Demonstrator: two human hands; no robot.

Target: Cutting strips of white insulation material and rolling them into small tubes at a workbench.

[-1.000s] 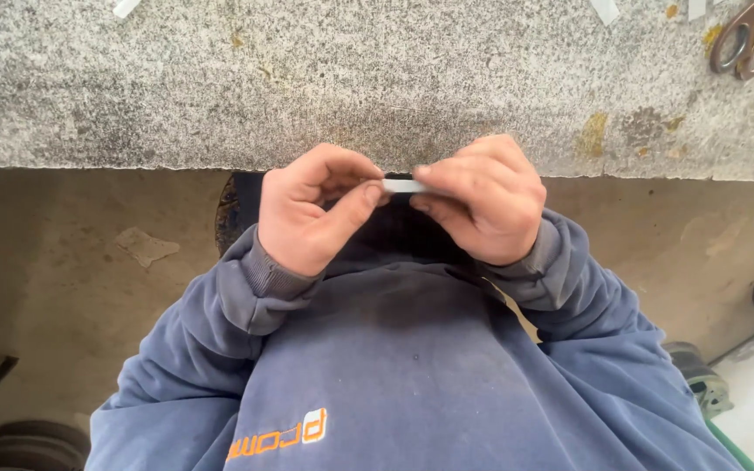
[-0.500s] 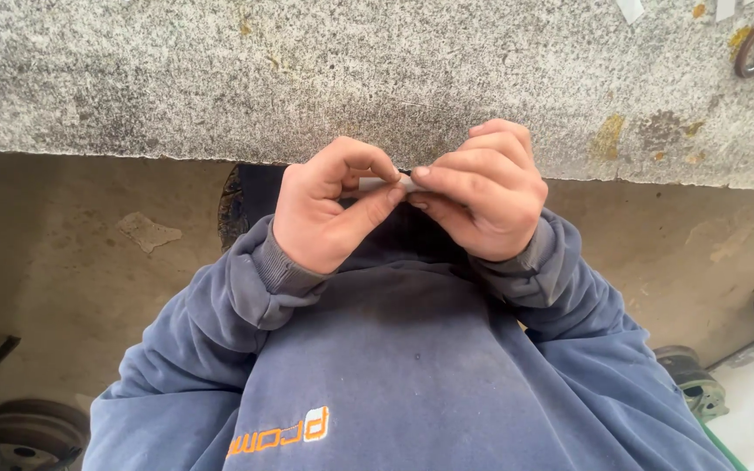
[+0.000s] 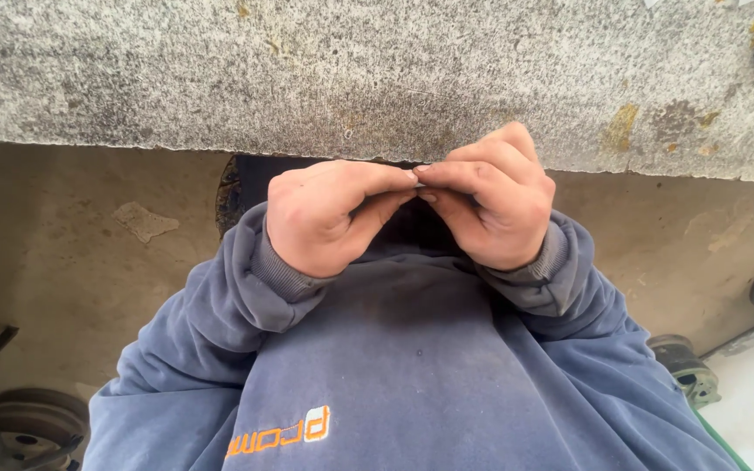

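Small pale piece (image 3: 418, 168) almost wholly hidden between fingertips, kind and long axis impossible to tell, left hand (image 3: 329, 218) and right hand (image 3: 495, 205) both curled tight, pinching it together at centre frame, just below stone slab (image 3: 307, 70) edge at 12 o'clock, blue sweatshirt (image 3: 412, 375) at 6 o'clock.

1. The small metal piece (image 3: 418, 169) is barely visible, just a thin pale sliver poking out between pinched fingertips.
2. It's lying roughly level, right in front of the grey stone slab's edge, held above a blue sweatshirt.
3. Both ends are covered, so you can't really tell its full shape or what kind of part it is.
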